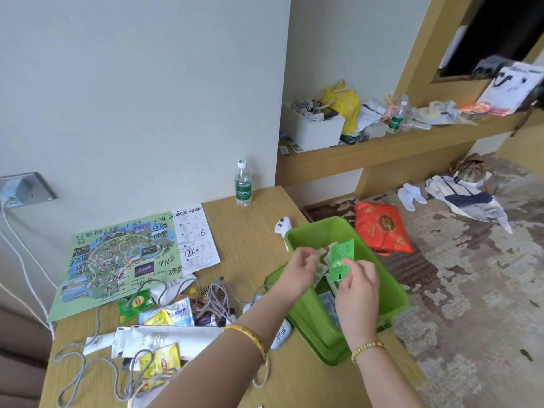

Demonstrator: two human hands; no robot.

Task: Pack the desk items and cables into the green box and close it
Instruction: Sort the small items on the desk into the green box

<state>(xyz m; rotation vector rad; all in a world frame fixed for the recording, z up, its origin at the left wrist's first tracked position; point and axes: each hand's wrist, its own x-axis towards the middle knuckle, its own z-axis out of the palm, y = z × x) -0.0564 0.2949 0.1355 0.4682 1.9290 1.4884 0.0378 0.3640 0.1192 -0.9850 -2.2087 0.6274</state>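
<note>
The right hand's (357, 279) fingers (348, 265) pinch a small green sachet (340, 260) by its lower edge, upright over the green box (379, 293). The left hand's (300, 267) fingers curl round pale packets (321, 267) just beside it. The box is bright green plastic, open, at the surface's (259, 228) right edge, resting on what looks like its lid (329, 353). Left of it lie Lipton tea sachets (160, 362), a grey cable (88, 369) and a hand-marked map (117, 260); a "C'estbon" bottle (243, 184) stands by the wall.
</note>
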